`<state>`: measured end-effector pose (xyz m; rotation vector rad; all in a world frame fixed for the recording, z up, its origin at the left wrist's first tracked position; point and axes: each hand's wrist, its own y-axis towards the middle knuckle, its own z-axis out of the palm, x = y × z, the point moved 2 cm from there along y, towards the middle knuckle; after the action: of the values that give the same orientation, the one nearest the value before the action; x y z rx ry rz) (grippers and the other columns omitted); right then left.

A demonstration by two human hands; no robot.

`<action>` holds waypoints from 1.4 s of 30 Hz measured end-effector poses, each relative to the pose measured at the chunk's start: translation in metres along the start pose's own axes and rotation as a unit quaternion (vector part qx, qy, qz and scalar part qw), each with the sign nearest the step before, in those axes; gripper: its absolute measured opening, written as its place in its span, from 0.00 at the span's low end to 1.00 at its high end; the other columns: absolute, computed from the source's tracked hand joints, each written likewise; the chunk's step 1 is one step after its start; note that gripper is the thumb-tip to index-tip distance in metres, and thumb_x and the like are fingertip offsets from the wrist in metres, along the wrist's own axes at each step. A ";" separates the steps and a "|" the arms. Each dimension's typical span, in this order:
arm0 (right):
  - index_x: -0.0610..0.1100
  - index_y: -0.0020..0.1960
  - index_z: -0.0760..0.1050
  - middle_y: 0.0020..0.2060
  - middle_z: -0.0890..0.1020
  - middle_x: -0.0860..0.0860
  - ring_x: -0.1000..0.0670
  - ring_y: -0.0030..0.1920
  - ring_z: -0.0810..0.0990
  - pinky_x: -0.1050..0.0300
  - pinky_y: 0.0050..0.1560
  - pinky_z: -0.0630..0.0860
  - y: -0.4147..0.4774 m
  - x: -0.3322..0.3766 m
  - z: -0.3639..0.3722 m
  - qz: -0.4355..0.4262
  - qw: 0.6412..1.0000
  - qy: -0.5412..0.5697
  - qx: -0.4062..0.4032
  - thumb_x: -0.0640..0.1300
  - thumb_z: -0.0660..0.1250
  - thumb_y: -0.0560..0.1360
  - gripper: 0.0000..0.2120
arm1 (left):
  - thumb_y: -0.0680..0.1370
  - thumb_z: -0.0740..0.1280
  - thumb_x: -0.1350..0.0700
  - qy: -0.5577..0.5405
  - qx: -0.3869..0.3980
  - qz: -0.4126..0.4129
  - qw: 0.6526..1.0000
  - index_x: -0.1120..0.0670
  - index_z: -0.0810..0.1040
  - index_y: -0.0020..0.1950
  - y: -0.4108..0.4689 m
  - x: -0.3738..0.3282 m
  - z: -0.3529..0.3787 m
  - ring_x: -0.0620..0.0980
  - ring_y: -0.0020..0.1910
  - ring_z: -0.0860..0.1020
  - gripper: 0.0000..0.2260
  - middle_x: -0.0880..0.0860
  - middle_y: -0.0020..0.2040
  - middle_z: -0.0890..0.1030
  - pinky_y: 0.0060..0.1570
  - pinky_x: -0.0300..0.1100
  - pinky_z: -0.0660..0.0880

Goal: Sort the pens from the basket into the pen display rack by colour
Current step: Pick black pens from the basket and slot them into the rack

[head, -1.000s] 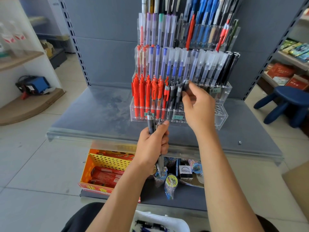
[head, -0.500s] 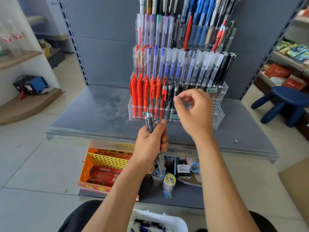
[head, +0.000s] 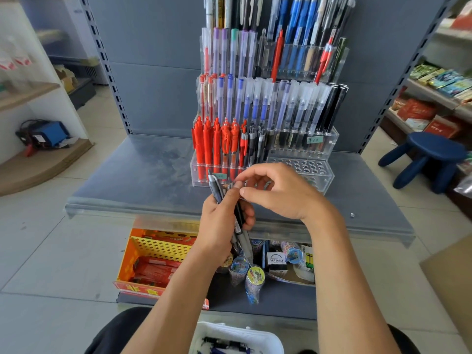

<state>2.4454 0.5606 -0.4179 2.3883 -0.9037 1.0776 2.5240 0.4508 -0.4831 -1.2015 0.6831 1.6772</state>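
Observation:
A clear acrylic pen display rack (head: 319, 175) stands on the grey shelf in several tiers. Its front tier holds red pens (head: 212, 141) at the left, then dark pens (head: 256, 144); empty holes show at the right. My left hand (head: 219, 223) grips a bunch of dark pens (head: 215, 185) upright in front of the rack. My right hand (head: 275, 192) sits just right of it, thumb and forefinger pinching the top of one pen in the bunch. A white basket (head: 229, 330) with more pens lies on my lap at the bottom edge.
The grey shelf (head: 143, 180) carries the rack. Below it lie a yellow-orange box (head: 153, 259) and small packaged goods (head: 255, 274). A blue stool (head: 429, 159) stands at the right, by shelves of goods. A cardboard box corner (head: 452, 282) shows at the lower right.
My right hand has come down from the dark pens in the front tier to the bunch in my left hand. The left hand has stayed about where it was.

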 end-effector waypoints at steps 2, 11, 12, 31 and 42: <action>0.54 0.55 0.81 0.41 0.84 0.57 0.56 0.40 0.84 0.54 0.50 0.79 -0.002 0.000 0.001 -0.002 0.999 0.031 0.033 0.44 0.73 0.75 0.10 | 0.84 0.62 0.53 -0.020 0.001 -0.010 1.000 0.59 0.81 0.48 -0.001 -0.001 0.001 0.53 0.28 0.75 0.13 0.57 0.31 0.77 0.30 0.44 0.72; 0.51 0.54 0.80 0.51 0.80 0.53 0.50 0.29 0.81 0.53 0.34 0.80 -0.001 -0.002 0.008 0.023 0.995 0.089 0.032 0.38 0.75 0.74 0.12 | 0.84 0.62 0.52 -0.058 0.011 -0.021 0.998 0.62 0.78 0.49 -0.005 -0.006 0.008 0.56 0.33 0.84 0.14 0.61 0.41 0.86 0.33 0.45 0.82; 0.52 0.54 0.80 0.51 0.79 0.53 0.50 0.30 0.80 0.51 0.33 0.81 -0.001 -0.003 0.008 0.024 0.995 0.090 0.022 0.38 0.74 0.74 0.12 | 0.84 0.61 0.52 -0.064 0.015 -0.019 0.998 0.62 0.79 0.51 -0.005 -0.007 0.009 0.56 0.36 0.85 0.14 0.60 0.43 0.86 0.36 0.47 0.84; 0.47 0.70 0.75 0.52 0.86 0.53 0.57 0.51 0.86 0.50 0.55 0.83 0.010 -0.004 -0.018 -0.068 0.926 0.120 -0.352 0.45 0.71 0.79 0.21 | 0.84 0.59 0.47 0.000 0.043 -0.047 0.998 0.61 0.75 0.61 -0.002 -0.007 0.003 0.57 0.34 0.84 0.17 0.61 0.48 0.86 0.33 0.43 0.81; 0.38 0.70 0.74 0.61 0.79 0.51 0.70 0.56 0.78 0.69 0.60 0.76 0.017 -0.008 -0.019 -0.118 0.883 0.073 -0.448 0.38 0.70 0.79 0.20 | 0.84 0.60 0.47 0.014 0.033 -0.051 0.998 0.60 0.76 0.60 -0.001 -0.006 0.003 0.56 0.34 0.84 0.17 0.60 0.48 0.86 0.31 0.42 0.80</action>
<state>2.4201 0.5616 -0.4107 1.5590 -0.7863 0.5400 2.5239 0.4516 -0.4764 -1.1966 0.6776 1.5437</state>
